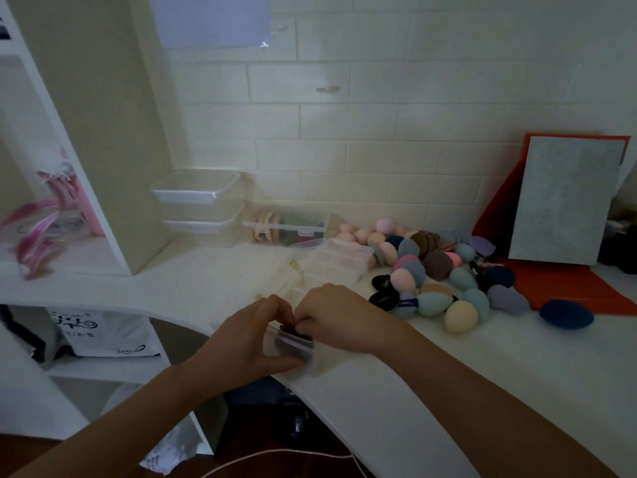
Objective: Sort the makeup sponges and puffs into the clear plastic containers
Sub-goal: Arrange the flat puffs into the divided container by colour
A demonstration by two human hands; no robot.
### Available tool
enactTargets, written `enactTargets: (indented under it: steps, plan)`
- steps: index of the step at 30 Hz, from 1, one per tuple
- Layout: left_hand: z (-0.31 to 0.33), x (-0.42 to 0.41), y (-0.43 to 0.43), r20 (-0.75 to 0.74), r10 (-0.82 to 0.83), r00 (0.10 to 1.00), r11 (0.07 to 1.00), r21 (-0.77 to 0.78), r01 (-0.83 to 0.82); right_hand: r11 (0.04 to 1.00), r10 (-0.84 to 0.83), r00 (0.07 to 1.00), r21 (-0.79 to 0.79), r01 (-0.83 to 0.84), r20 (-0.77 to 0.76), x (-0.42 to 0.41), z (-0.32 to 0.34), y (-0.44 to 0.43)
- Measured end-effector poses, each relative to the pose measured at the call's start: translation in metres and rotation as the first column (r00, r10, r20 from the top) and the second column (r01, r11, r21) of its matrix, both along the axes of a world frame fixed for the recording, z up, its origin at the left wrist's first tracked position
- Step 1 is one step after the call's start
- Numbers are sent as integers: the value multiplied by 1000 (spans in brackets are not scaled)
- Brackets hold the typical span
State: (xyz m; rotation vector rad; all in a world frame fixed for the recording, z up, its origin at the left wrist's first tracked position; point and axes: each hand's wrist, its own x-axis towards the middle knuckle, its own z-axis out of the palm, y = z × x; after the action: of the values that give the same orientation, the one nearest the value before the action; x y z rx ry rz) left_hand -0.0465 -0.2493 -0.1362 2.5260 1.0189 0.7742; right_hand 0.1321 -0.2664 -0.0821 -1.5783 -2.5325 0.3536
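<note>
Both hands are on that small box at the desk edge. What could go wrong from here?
1. The box sits at the desk's front edge, held by the left grip. A hard push or a slip could tip it to the floor.
2. The dark puff under the right grip stands above the rim, so it may spring back out.

Left hand [248,336] grips a small clear container [293,348] at the front edge of the surface [465,374]. Right hand [339,317] pinches a dark puff [289,328] at its mouth. Coloured sponges [448,270] lie piled behind.
</note>
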Motion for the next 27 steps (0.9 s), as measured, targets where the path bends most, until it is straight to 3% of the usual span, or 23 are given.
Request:
enactTargets:
  steps: [6,9,12,15,17,21,24,27]
  plan:
    - [3,6,2,-67,-6,998,1000,1,6,981,-109,879,-191,21,-465,20,19,3]
    - [1,9,1,-94,-39,995,994,98,49,972,-227,752,-90,218,-619,54,24,30]
    - [0,12,-1,-88,-25,996,991,129,36,790,-440,744,178,587,-503,105,2,68]
    - [-2,17,-3,-48,35,998,991,133,-29,675,-625,718,250,694,-306,146,-29,92]
    - [-4,21,-4,-48,72,996,987,145,-65,665,-683,711,260,701,-170,162,-42,100]
    - [-5,22,-4,-63,101,993,985,145,-91,743,-657,740,293,602,144,188,-54,121]
    - [-5,23,-3,-101,103,990,985,147,-88,745,-659,735,273,609,160,191,-51,124]
    - [-4,24,-3,-109,103,989,981,175,-83,674,-701,713,347,652,21,190,-46,123]
